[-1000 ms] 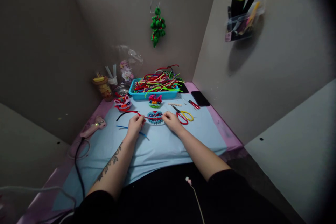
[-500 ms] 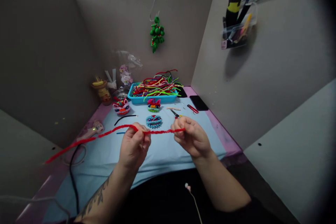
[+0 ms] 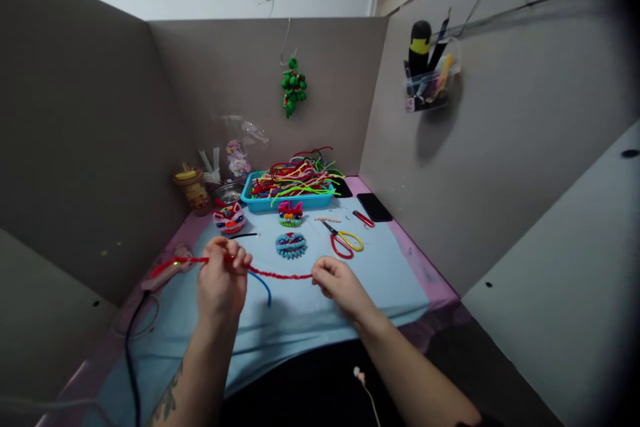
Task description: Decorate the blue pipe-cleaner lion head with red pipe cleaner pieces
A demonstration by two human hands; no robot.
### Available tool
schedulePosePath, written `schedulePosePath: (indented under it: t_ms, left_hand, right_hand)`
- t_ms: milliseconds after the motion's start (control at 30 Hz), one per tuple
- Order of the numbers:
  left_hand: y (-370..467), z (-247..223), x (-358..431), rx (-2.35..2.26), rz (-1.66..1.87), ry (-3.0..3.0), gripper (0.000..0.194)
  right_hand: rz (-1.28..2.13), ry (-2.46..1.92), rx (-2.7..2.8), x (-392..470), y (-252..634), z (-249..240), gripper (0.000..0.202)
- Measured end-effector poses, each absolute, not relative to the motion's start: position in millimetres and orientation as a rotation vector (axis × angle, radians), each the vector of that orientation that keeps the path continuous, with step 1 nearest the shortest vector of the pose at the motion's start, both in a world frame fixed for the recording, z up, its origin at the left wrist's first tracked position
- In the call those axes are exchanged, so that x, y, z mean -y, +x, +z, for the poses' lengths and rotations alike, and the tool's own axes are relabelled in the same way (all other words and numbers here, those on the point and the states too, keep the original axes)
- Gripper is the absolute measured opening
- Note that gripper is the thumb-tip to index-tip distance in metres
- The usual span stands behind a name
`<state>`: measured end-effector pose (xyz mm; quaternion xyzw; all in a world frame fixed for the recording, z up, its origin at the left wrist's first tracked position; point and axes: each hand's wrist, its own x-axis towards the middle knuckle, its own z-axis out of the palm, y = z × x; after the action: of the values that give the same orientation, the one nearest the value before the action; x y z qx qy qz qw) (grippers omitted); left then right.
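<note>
A red pipe cleaner [image 3: 281, 275], twisted along its length, is stretched between my two hands above the blue cloth. My left hand [image 3: 223, 273] grips it with curled fingers, and a fuzzy red length runs out past that hand to the left. My right hand [image 3: 340, 285] pinches the other end between thumb and fingertips. Just beyond the strand sits a light-blue lion-head figure [image 3: 291, 245] made of pipe cleaners. Under the strand lies a blue pipe cleaner [image 3: 265, 285]. Scissors [image 3: 343, 240] with red and yellow handles rest beyond my right hand.
A blue tray [image 3: 289, 203] heaped with colourful pipe cleaners stands at the back. Two more lion heads, one pink-and-red [image 3: 229, 219] and one magenta [image 3: 291, 213], sit before it. A glue gun [image 3: 167, 270] lies left, its black cord trailing. A phone [image 3: 374, 207] and red cutter [image 3: 363, 219] lie right.
My left hand has moved left and my right hand slightly lower, widening the gap along the red pipe cleaner. The view has tilted up, and the scissors now show fully.
</note>
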<state>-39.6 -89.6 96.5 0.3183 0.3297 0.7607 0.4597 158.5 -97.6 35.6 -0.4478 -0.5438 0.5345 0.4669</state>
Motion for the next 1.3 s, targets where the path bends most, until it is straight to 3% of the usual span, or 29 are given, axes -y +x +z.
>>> schedulePosePath:
  t_ms: [133,233,367,500,667,800,933,1133,1300]
  left_hand:
    - [-55,117,111,-1.485,1.967,1.531,0.017]
    - [-56,120,116,-2.144,1.456,2.159,0.024]
    - [-42,93,96,-2.18,0.748,2.627,0.027]
    - [-30,62,78,-2.197,0.417,2.574,0.028]
    - [-27,54,77,-2.139,0.447,2.463,0.029]
    - [-28,57,78,-2.093,0.486,2.378,0.031]
    - [-32,54,73,-2.078,0.49,2.325,0.031]
    - [-37,47,70,-1.68,0.683,2.525,0.05]
    - [-31,44,69,-1.482,0.917,2.539,0.036]
  right_hand:
    - [1.132,-1.017,1.567,102,146,29,0.016]
    - [1.122,-0.807,1.504,109,144,33,0.034]
    - [1.315,-0.697,1.314,110,143,33,0.055]
    - [1.313,-0.973,1.416,105,138,22,0.034]
    - [1.064,-1.123,1.394,99,139,9,0.029]
    - [1.063,-1.214,1.477,91,140,-1,0.013]
    - [1.06,-1.187,1.494,85,141,-5,0.015]
    - [0.923,-1.257,1.496,82,146,3,0.015]
    - [0.888,-1.267,1.519,83,148,3,0.014]
